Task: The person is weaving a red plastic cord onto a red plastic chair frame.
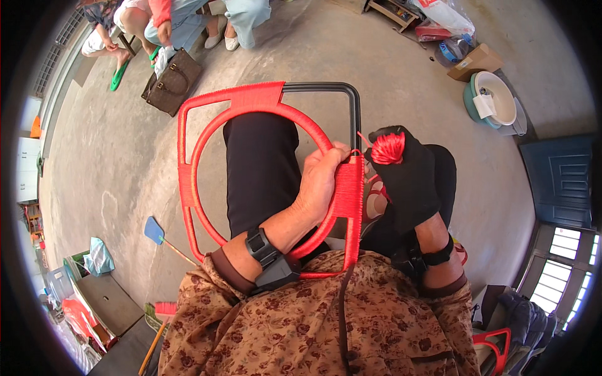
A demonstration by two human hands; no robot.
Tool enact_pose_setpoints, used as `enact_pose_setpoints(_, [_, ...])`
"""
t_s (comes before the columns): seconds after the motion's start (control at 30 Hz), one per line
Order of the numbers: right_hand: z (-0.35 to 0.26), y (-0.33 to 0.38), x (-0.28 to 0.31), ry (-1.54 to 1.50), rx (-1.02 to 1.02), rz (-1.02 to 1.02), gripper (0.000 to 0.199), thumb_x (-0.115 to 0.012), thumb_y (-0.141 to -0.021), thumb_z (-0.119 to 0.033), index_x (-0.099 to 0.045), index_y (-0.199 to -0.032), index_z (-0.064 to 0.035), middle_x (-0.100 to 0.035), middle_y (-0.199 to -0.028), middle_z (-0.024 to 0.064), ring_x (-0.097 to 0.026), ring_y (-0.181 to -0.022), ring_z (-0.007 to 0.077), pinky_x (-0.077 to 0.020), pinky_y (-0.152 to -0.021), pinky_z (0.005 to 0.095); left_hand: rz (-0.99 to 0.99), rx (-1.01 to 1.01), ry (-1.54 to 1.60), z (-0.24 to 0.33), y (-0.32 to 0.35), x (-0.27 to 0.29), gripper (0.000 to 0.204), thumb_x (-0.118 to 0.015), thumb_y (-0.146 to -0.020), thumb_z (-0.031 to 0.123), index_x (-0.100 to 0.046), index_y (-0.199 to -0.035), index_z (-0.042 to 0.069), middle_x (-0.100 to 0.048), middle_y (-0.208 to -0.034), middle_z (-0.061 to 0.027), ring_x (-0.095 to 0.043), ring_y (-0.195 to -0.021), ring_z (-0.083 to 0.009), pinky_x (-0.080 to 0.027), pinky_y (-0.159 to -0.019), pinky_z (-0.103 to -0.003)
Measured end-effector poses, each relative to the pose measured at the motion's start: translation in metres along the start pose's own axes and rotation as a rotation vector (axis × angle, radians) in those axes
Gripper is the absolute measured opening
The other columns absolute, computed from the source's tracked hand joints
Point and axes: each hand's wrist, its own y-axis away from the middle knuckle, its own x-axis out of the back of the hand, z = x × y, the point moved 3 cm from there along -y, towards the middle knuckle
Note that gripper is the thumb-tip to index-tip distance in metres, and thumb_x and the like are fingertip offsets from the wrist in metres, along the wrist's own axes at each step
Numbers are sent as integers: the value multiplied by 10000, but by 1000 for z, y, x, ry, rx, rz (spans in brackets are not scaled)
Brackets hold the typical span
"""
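A square frame with a ring inside it [257, 94] rests across my lap. Red cord is wound over most of it, while the far right corner is bare black tubing [338, 86]. Bare and closed, my left hand [323, 178] grips the frame where the ring meets the right side, at the end of the winding. My right hand [404, 175], in a black glove, is closed around a bundle of red cord [388, 149] just right of the bare tube. A short strand of cord shows between the bundle and the frame.
People sit at the far left, near a brown handbag [172, 81]. Basins [494, 97] and a cardboard box [476, 61] stand at the far right. A blue fly swatter [153, 230] lies at my left. A blue door panel [558, 178] is on the right.
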Motion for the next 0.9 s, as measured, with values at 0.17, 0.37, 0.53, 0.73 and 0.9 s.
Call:
enact_pose_setpoints(0.17, [-18,-6,0,201,118,-155,216,-704,-756,-178,-620,-929,-80,-661,-813,105,-666,-740,220,-512,-662,300,-10,-16,-12,-1,-2,2,182,-426,-884,143,-538,-892,-2,-614,-732,-118,-622,-595,-212,-523,-577,-317])
enact_pose_setpoints(0.37, [-33,-11,-5,451,362,-116,223,-670,-745,-163,-608,-950,-100,-643,-865,101,-640,-774,302,-506,-660,375,-10,-8,18,-2,0,3,139,-478,-888,128,-570,-844,34,-620,-718,-78,-580,-619,-143,-483,-593,-275])
enact_pose_setpoints(0.53, [-31,-11,-9,557,393,-101,215,-659,-751,-177,-616,-954,-123,-646,-891,96,-634,-790,309,-507,-676,386,-7,-30,1,2,0,1,160,-477,-911,153,-578,-872,35,-623,-720,-82,-587,-606,-143,-482,-572,-268])
enact_pose_setpoints(0.73, [-10,6,3,54,12,-32,265,-748,-730,-172,-631,-942,-65,-656,-797,91,-638,-703,142,-503,-653,285,-26,60,10,6,3,-1,220,-467,-929,212,-566,-904,18,-631,-729,-96,-625,-606,-171,-520,-568,-286])
enact_pose_setpoints(0.9, [-4,25,4,94,83,-22,258,-764,-717,-140,-624,-907,-36,-645,-738,79,-610,-667,94,-495,-626,262,13,4,-2,4,1,-1,217,-512,-919,192,-574,-783,35,-634,-728,-85,-578,-592,-126,-478,-565,-252])
